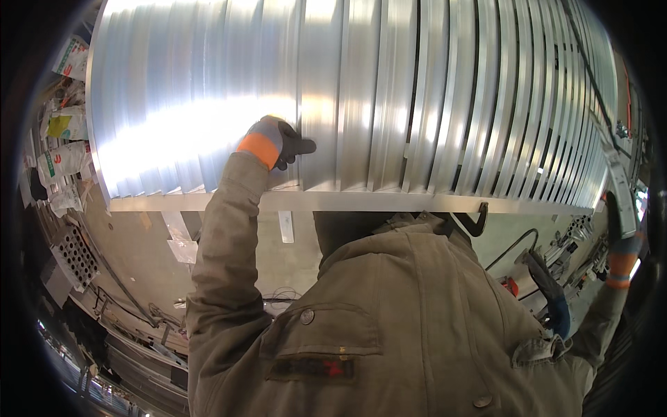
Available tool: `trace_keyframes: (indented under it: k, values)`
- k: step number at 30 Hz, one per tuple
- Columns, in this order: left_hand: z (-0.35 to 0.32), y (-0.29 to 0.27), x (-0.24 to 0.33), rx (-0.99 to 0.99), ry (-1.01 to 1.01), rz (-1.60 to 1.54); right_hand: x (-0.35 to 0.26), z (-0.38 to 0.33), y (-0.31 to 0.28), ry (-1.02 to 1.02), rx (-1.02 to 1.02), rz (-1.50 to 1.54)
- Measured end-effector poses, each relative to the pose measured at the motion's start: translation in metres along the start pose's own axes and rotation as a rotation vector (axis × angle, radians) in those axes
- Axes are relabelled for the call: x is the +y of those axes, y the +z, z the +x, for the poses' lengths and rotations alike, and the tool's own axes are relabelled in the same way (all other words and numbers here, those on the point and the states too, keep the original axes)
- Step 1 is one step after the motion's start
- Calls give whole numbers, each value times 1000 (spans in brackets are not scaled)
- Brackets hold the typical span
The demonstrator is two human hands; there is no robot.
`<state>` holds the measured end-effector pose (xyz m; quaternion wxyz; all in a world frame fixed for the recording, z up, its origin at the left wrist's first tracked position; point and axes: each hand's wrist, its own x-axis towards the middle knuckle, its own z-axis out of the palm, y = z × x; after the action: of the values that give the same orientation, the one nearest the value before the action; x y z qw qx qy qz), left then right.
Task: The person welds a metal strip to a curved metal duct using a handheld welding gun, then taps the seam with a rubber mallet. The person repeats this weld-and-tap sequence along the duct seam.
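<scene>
From my distant seat, I have the metal slats [318, 104] spread in a broad, ribbed bed before the person's torso, running away from a front rail [347, 201], close-set toward the left and parted by dark gaps toward the right. The left hand [276, 142], in a grey glove with an orange cuff, lies over the slats left of centre, near the rail; its dark fingers [303, 146] show one stretched out to the right and others curled beneath, but I cannot tell whether they pinch an edge or merely rest there. At the far right, the right hand [629, 244] seems to hold a long pale tool [620, 187], though the lens rim hides too much for me to tell how its fingers stand. I judge each slat light for its length, stiff along it but easily twisted or dented, with a bright, slick face that flat fingers would slide across. I would take one by its long raised edges, at two well-separated spots, where a gap admits fingertips, and mind the edges, which may be sharp.
</scene>
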<state>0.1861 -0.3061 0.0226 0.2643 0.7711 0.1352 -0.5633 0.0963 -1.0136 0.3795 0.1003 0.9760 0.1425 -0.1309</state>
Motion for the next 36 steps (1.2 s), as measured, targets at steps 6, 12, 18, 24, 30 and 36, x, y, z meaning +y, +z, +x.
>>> trace_keyframes:
  k: [6,12,18,24,30,36]
  values:
    - [-2,5,5,14,-48,69,-190,113,69,-177,76,483]
    - [1,7,2,-31,-65,154,-270,157,71,-370,-237,681]
    - [4,7,0,-65,-26,161,-301,172,106,-438,-532,905]
    - [3,9,1,-23,-63,48,-327,199,119,-436,-591,1014]
    - [5,6,2,-49,-112,36,-333,206,109,-419,-526,1003]
    - [-1,21,-5,-6,-139,45,-325,196,116,-495,98,768]
